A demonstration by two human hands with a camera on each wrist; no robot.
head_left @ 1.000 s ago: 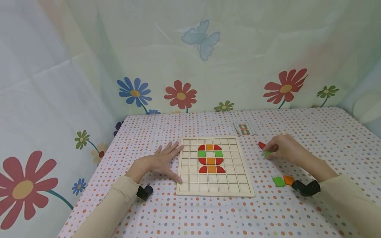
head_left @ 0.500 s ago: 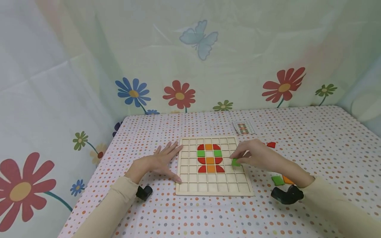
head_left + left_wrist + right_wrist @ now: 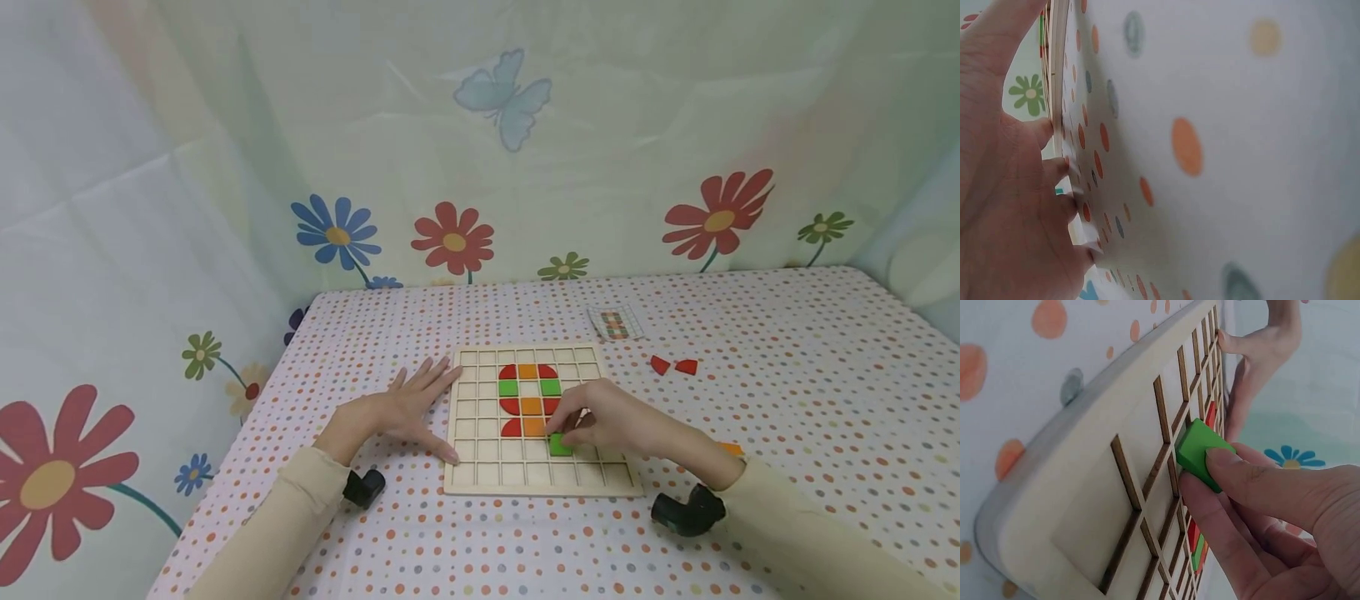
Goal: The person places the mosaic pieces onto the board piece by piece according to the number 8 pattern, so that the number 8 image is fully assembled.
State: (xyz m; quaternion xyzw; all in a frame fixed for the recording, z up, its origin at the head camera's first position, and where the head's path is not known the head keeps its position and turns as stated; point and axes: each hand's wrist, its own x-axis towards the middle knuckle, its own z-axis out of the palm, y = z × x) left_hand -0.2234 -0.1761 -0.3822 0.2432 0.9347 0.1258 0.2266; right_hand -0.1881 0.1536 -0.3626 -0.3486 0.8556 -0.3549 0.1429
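Observation:
A wooden grid board (image 3: 480, 473) lies on the dotted cloth, with red, orange and green tiles set in its middle cells. My right hand (image 3: 611, 419) pinches a green square tile (image 3: 559, 445) between thumb and fingers, low over the board below the red and orange row. In the right wrist view the green tile (image 3: 1200, 452) sits tilted at a cell's edge, the thumb on its face. My left hand (image 3: 408, 410) rests with fingers spread at the board's left side, thumb and a fingertip touching the edge. In the left wrist view the left hand (image 3: 1016, 181) lies along the board's rim.
Two red curved pieces (image 3: 673, 366) lie right of the board. A printed pattern card (image 3: 617, 322) is behind its far right corner. Part of an orange tile (image 3: 731, 448) shows beyond the right forearm, which hides what lies beside it. Black wrist cameras (image 3: 688, 510) sit under both wrists.
My right hand has picked up the green tile from the cloth at right and carried it left over the board, uncovering the two red pieces. My left hand stays put.

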